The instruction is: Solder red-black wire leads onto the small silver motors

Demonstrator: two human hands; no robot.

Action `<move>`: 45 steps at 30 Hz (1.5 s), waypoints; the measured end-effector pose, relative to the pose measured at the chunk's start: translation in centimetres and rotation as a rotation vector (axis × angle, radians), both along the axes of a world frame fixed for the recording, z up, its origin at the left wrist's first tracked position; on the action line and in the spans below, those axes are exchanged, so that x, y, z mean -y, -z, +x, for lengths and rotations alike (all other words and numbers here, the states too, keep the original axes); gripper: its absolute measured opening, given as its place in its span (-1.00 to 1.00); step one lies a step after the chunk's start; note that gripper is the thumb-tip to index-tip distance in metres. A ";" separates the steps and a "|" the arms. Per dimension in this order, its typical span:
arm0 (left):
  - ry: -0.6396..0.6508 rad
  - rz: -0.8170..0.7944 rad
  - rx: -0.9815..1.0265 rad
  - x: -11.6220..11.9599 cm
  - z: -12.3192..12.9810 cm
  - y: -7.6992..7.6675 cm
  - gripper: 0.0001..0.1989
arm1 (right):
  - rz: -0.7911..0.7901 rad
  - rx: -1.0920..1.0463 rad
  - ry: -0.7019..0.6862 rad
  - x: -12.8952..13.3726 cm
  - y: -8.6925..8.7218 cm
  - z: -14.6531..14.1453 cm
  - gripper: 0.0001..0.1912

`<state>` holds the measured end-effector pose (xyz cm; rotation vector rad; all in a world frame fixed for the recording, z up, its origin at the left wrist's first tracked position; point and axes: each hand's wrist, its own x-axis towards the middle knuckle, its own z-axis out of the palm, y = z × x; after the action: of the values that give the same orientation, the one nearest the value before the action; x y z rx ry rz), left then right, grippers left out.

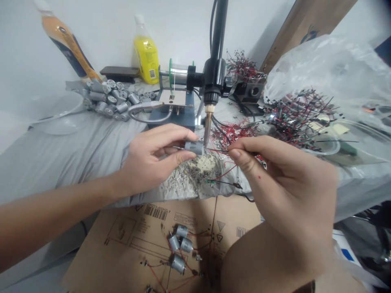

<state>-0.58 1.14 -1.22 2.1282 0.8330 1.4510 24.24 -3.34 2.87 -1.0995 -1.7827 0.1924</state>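
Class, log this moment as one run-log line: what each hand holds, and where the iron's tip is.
left hand: motor | right hand: wire | soldering iron: tip at motor

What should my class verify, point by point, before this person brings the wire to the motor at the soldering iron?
1. Motor secure: ok. The left hand grips the grey motor near the iron's tip.
2. Wire controlled: ok. The right hand pinches the thin wire, which points towards the motor.
3. Iron steady: ok. The soldering iron sits in a stand, tip down, with no hand on it.
4. Tip hot: cannot tell. Its temperature doesn't show.
5. Solder ready: cannot tell. The solder spool sits on its holder, but no strand is visibly at the tip.
6. Area tidy: not ok. Solder scraps lie heaped beneath the hands.
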 end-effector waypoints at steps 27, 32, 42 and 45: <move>0.004 0.015 0.003 -0.1 0.1 0.0 -0.79 | -0.005 0.012 -0.006 0.1 0.0 0.2 -0.90; 0.004 0.027 -0.012 0.0 0.0 -0.1 -0.79 | -0.007 0.004 -0.020 0.1 0.0 0.2 -0.90; 0.005 0.035 -0.010 -0.1 0.0 -0.1 -0.79 | -0.013 0.005 -0.023 0.2 -0.1 0.2 -0.90; 0.017 0.036 -0.007 -0.1 -0.1 -0.1 -0.80 | -0.012 0.018 -0.021 0.1 -0.1 0.2 -0.89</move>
<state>-0.65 1.26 -1.15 2.1630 0.7955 1.4610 24.46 -3.48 2.98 -1.0948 -1.8113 0.2067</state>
